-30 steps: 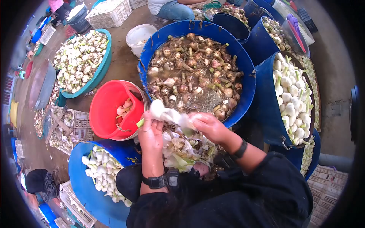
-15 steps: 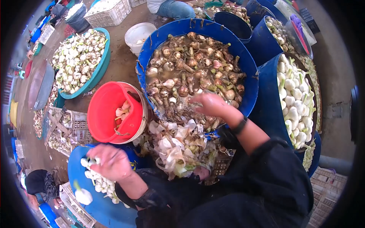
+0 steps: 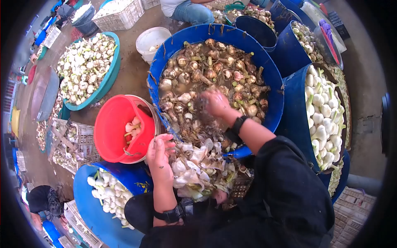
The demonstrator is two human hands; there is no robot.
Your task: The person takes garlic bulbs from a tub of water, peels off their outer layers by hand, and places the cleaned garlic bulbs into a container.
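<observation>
My right hand (image 3: pixel 216 102) reaches down into a large blue tub (image 3: pixel 276 97) of muddy water and unpeeled garlic bulbs (image 3: pixel 211 74). Its fingertips are blurred at the water, so I cannot see whether they grip a bulb. Raised beside the red bucket (image 3: pixel 108 132), my left hand (image 3: pixel 161 159) is open, its fingers apart and nothing in them. A few bulbs lie inside the red bucket. Between my forearms is a heap of stripped garlic skins (image 3: pixel 194 167). Clean white garlic (image 3: pixel 108 190) lies in a tilted blue container (image 3: pixel 84 211) at lower left.
On the right, a blue barrel (image 3: pixel 289 107) holds more white garlic. A teal basin (image 3: pixel 116 66) of garlic and a white bucket (image 3: pixel 144 51) stand beyond the red bucket. Plastic crates (image 3: pixel 87 142) sit at left. Another person (image 3: pixel 192 12) is at the top.
A white garlic bulb in the air by my left hand has left it, and that hand has swung right to the skins. My right hand has dipped deeper into the tub.
</observation>
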